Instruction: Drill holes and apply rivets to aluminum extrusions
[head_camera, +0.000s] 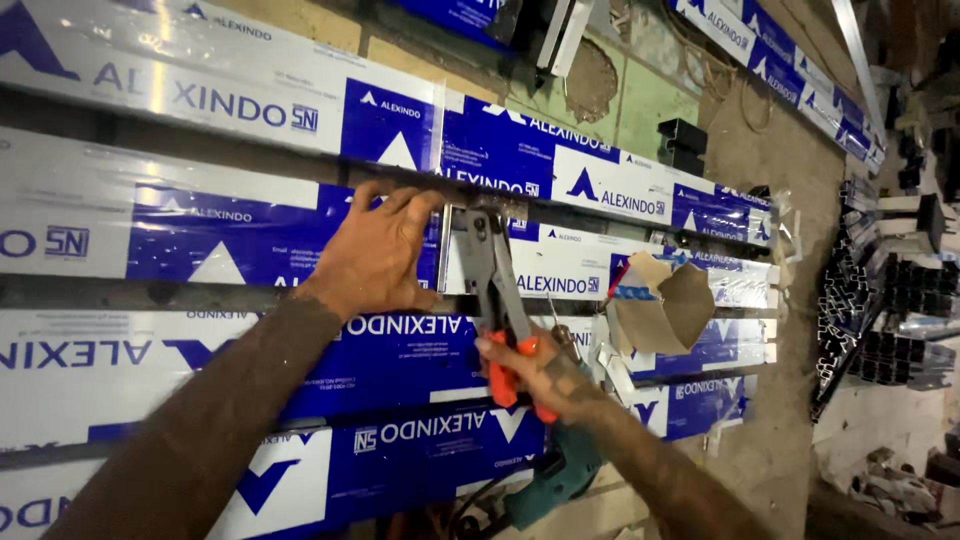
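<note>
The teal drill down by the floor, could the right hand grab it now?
Probably not straight away. The right hand is full, gripping the orange-handled tool against the wrapped metal frame. The teal drill lies just below that forearm with nothing covering it, so a freed hand likely could.
</note>
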